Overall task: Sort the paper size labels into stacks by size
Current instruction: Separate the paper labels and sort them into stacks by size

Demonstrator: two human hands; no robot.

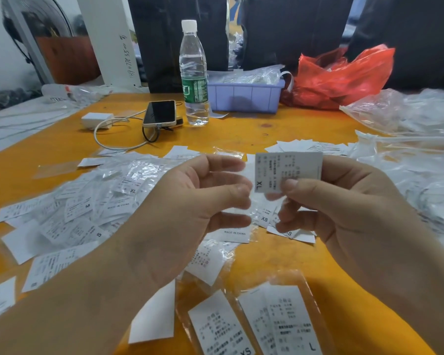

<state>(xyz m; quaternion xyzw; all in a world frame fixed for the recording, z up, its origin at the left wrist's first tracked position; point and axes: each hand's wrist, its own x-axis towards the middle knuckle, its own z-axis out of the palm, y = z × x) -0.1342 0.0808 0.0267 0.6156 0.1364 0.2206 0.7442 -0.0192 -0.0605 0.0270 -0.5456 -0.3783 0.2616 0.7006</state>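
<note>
White paper size labels, mostly unsorted: a loose heap (pixel 82 208) covers the orange table (pixel 241 129) left of the hands, sizes M, S, XL mixed. Near the front edge lie an XS label (pixel 221 326) and an L label (pixel 287 319) side by side, possibly stack starts; most of the sorting looks left to do. Right hand (pixel 349 201) pinches an XL label (pixel 287 171) between thumb and fingers, held upright above the table. Left hand (pixel 190 201) beside it, fingers loosely curled, holding nothing, fingertips just short of the label's edge.
</note>
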